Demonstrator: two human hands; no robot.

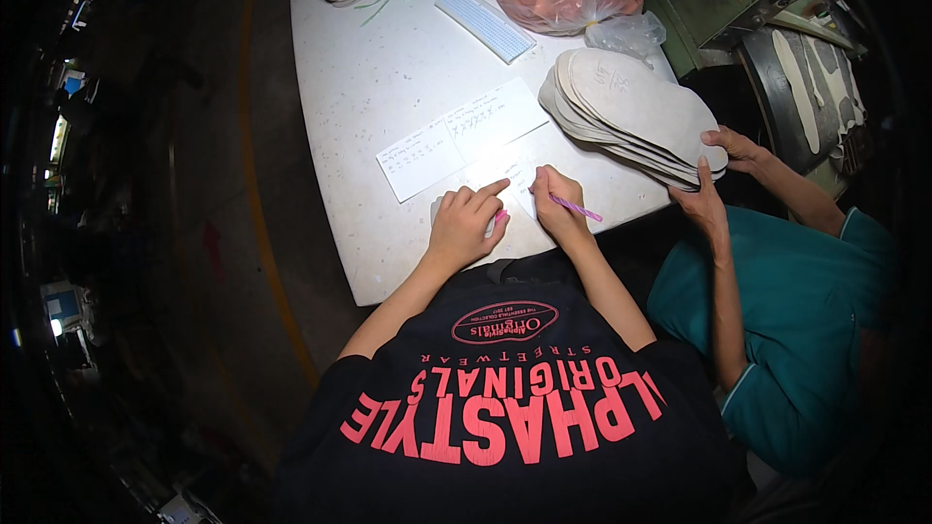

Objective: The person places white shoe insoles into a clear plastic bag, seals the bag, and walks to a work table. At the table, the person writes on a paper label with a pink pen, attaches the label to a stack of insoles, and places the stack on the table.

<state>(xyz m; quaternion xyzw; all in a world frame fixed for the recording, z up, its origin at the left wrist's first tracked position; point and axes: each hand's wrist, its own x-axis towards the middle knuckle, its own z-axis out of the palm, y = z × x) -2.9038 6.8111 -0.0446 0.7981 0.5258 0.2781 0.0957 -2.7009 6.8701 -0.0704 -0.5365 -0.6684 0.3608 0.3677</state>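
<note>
Purple and slim, the pen [578, 209] sits in your right hand [560, 204], fingers closed around it, its upper end leaning out to the right over the table [340, 68]. Your right hand rests on the near part of the table, beside a white slip [521, 182]. Your left hand [466, 225] lies just to the left, apart from the right, palm down, index finger reaching toward the slip. A small pink thing [501, 217] shows by your left thumb; whether you grip it, I cannot tell.

As for the writing, two white cards [419, 159] [495, 123] beyond your hands already carry handwritten lines, so those look filled in, at least in part. The slip bears only a few faint marks where it shows, so I judge it begun rather than finished; your hands hide too much of it to say how much is left. The striped blue card [485, 25] farther off lies apart from your hands.

To your right, a co-worker's two hands [735, 148] [707, 209] hold a stack of pale grey pieces [636, 102] at its near end. The top piece already has handwritten marks.
</note>
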